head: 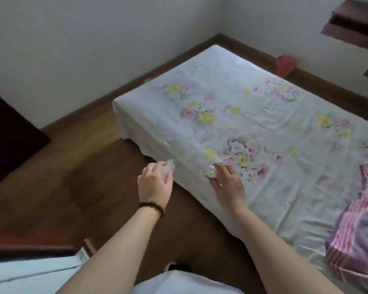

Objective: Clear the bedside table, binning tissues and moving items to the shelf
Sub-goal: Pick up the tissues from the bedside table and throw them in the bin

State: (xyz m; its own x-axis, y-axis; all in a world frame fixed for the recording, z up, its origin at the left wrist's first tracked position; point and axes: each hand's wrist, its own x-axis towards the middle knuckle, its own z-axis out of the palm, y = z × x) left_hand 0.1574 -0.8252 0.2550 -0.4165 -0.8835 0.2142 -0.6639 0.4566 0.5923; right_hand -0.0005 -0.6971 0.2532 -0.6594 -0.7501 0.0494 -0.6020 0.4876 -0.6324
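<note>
You have a bed (242, 115) in front of you, spread with a pale sheet printed with pink and yellow flowers. At its right edge lies a bunched pink-and-white striped blanket (357, 221). Brown wooden floor (72, 170) runs along its left side. Beyond the bed's far side, a red bag (285, 65) sits by the white wall (94, 39). Left of the bed, a dark mat (6, 134) lies on the floor.

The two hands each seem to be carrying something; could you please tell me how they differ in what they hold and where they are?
The left hand hangs over the wooden floor; the right hand is over the edge of the bed. The left hand grips a pale, see-through thing, too blurred to name; the right hand pinches a crumpled white tissue. Only the left wrist wears a dark bead bracelet. Both hands are curled, backs up.
</note>
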